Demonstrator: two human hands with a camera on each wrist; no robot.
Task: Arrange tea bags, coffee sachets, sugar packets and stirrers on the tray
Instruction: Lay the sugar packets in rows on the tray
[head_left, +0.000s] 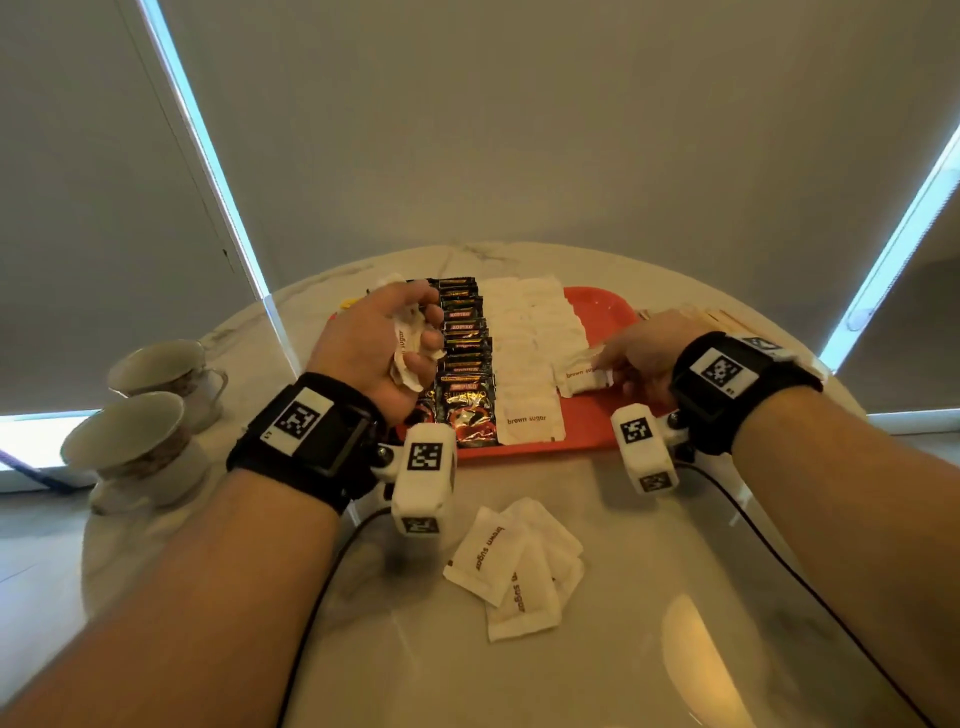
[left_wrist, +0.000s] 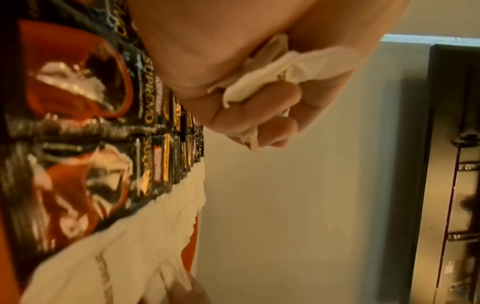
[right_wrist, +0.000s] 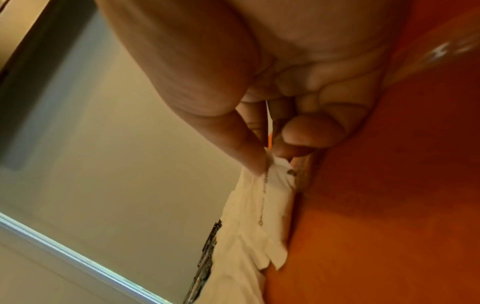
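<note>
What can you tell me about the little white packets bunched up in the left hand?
The bunch of sugar packets is several small white paper sachets, and one shows brown lettering reading "sugar". They look crumpled and squeezed together, with edges sticking out between the curled fingers of the left hand, which grips them. The bunch is held up above the dark coffee sachets on the orange tray, not lying on them. How many packets it holds cannot be counted.

Glossy foil coffee sachets (head_left: 464, 364), matt paper sugar packets (head_left: 514, 566), polished marble table (head_left: 649, 597)
</note>
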